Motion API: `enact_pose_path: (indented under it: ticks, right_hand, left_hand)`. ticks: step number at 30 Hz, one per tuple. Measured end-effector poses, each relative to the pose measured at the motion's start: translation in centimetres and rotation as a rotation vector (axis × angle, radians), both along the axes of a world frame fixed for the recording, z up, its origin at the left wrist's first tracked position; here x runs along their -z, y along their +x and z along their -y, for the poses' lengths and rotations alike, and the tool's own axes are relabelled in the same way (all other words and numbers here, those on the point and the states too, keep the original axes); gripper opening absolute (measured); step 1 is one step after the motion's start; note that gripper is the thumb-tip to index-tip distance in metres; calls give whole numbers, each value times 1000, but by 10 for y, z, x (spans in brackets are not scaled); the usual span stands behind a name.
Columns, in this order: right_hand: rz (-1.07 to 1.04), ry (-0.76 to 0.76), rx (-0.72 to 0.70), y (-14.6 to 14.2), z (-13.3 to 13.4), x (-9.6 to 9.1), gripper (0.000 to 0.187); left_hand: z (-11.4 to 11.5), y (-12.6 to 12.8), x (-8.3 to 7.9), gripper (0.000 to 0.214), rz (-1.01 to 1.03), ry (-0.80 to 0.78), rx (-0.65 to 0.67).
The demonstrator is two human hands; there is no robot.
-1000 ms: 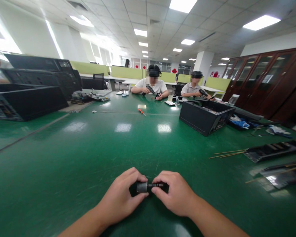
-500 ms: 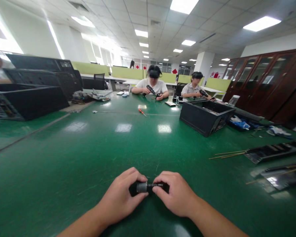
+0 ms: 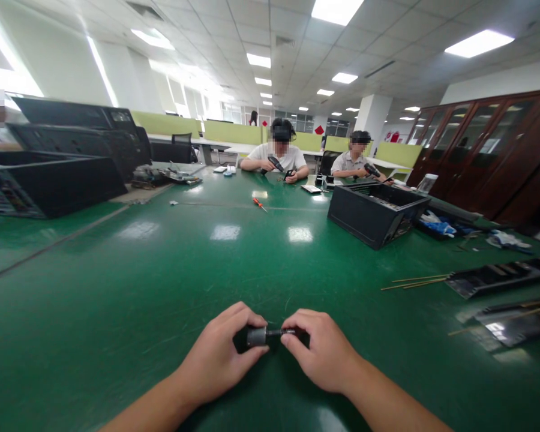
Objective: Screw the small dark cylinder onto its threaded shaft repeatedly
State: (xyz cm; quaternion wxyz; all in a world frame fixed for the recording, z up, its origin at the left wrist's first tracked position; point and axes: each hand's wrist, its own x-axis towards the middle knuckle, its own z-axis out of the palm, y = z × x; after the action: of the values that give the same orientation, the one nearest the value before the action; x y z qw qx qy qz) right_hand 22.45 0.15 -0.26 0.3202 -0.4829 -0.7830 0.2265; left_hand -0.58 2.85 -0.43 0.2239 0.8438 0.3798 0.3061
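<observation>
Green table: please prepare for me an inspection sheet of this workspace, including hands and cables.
Surface: glossy green tabletop, lightly scratched.
Things in hand: short grey cylinder and thin dark rod, in line; cannot tell if joined.
Clutter: orange-handled screwdriver farther back; open black rectangular case to its right.
Hands: left hand grips the cylinder; right hand pinches the rod.
Cables: thin yellow strands at right; cannot tell whether cables.
Surroundings: two people opposite, each holding a dark drill-shaped tool.

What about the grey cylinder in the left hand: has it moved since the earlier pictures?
Yes: the grey cylinder shifted slightly left and up the picture, against the black boxy case at right.
</observation>
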Motion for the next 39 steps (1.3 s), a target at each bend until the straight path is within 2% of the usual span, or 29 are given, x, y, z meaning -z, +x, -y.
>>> enact_pose_path:
  ticks: [39]
  right_hand:
    - [-9, -13, 44, 0, -1, -4, 6]
  left_hand:
    - [-1, -1, -3, 17, 6, 0, -40]
